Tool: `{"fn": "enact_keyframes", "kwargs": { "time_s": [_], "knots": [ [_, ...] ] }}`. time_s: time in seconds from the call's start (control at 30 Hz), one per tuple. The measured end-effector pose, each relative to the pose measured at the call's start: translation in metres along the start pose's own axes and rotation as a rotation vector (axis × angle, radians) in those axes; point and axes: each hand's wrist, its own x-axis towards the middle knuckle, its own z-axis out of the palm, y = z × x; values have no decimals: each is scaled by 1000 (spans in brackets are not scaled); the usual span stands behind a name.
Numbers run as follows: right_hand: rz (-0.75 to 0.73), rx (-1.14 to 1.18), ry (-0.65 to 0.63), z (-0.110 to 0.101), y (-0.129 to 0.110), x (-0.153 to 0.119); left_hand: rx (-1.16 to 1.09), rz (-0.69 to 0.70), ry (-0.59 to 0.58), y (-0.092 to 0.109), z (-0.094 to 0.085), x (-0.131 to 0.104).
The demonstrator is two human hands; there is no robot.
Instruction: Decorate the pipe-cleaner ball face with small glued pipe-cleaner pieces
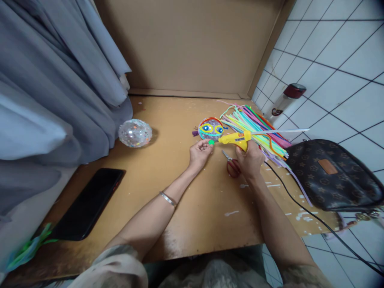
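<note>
My left hand (200, 153) pinches a small green piece (211, 142) between thumb and fingertips. In my right hand (250, 159) is a yellow glue gun (235, 139), its nozzle pointing left, close to the green piece; a long clear glue stick (279, 131) sticks out of its back. Just beyond the green piece lies a round clear ornament (211, 129) with two blue-and-yellow eyes and coloured edging. Red-handled scissors (232, 166) lie on the table beside my right hand, partly covered by it.
A bundle of coloured pipe cleaners (240, 118) lies behind the glue gun. A brown patterned bag (339, 176) and a bottle (283, 102) stand at the right, with a black cable (295, 201) nearby. At the left are a clear ball (135, 133), a phone (88, 204) and a curtain (60, 80).
</note>
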Motion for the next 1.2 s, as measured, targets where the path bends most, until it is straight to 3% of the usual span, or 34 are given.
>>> {"fn": "enact_keyframes", "kwargs": {
  "time_s": [0.17, 0.33, 0.5, 0.7, 0.83, 0.97, 1.1, 1.2],
  "knots": [
    [85, -55, 91, 7, 18, 6, 5, 4, 9, -1, 0, 0],
    [168, -99, 156, 19, 51, 13, 22, -17, -15, -3, 2, -2],
    [252, -75, 49, 24, 70, 15, 23, -39, -82, -1, 4, -7],
    [308, -174, -128, 19, 62, 16, -46, -31, -77, 1, 4, -5],
    [124, -149, -13, 7, 48, 16, -83, -47, -99, 2, 4, -4],
    [-243, 165, 58, 1, 16, 7, -158, -112, -159, 6, 3, -5],
    [-495, 327, 96, 4, -15, -4, -241, -211, -212, 12, 2, -6],
    [-583, 349, 126, 8, -25, -5, -287, -269, -248, 15, 1, -7]
  ]
}}
